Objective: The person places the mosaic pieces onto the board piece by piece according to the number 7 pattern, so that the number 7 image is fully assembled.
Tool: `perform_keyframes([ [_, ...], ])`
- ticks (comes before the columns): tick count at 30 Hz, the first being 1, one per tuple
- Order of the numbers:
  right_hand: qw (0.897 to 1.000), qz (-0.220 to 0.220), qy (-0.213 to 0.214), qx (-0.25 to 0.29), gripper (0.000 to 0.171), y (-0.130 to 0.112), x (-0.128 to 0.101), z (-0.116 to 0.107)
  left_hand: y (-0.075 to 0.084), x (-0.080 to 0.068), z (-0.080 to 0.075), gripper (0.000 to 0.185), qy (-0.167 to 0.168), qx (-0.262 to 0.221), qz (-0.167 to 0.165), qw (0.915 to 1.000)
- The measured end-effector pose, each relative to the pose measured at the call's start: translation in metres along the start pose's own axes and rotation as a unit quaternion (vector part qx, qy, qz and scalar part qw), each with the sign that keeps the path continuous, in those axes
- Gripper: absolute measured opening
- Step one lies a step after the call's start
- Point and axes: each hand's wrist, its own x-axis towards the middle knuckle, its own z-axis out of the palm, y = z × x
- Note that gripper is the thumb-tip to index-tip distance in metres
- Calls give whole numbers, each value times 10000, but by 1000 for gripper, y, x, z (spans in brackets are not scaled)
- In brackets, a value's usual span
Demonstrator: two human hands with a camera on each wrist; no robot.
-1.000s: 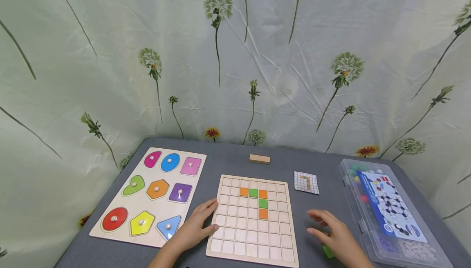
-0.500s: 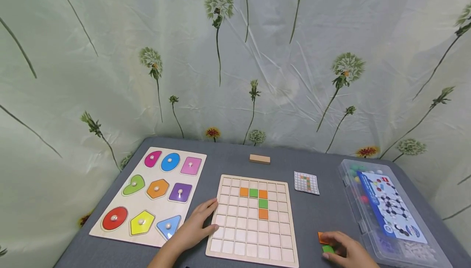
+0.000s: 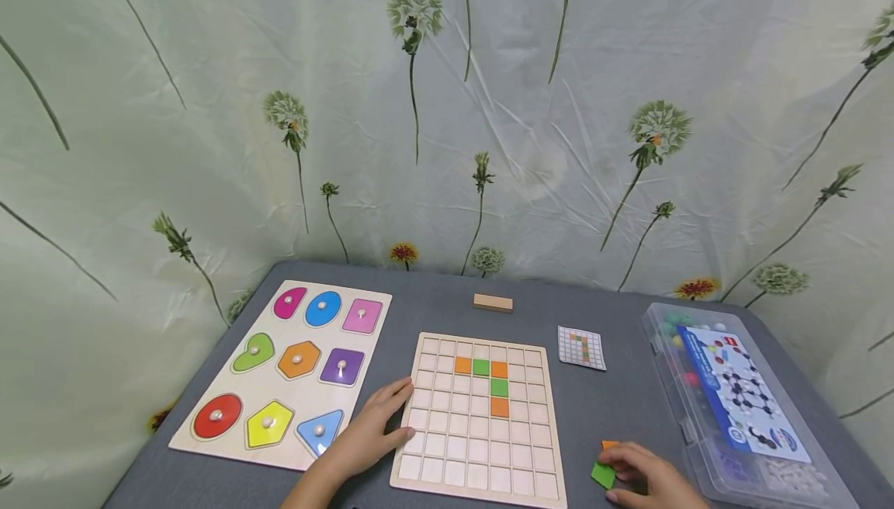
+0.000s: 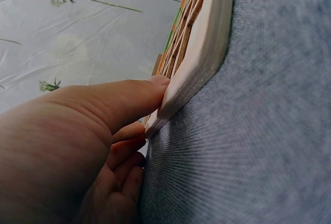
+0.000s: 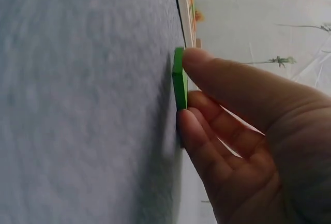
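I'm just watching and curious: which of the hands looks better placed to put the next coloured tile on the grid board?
The right hand, probably. It already pinches a green tile beside the grid board. The left hand rests against the board's left edge, seemingly steadying it.
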Motion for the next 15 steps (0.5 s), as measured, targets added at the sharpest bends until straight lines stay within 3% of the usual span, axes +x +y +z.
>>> perform_keyframes([
  [9,9981,530,-113,-301,33,-7,3,3,0,0,1,62,15,-17,22,10000],
  [15,9955,452,126,-818,29,-11,5,5,0,1,0,63,8,17,-9,10000],
])
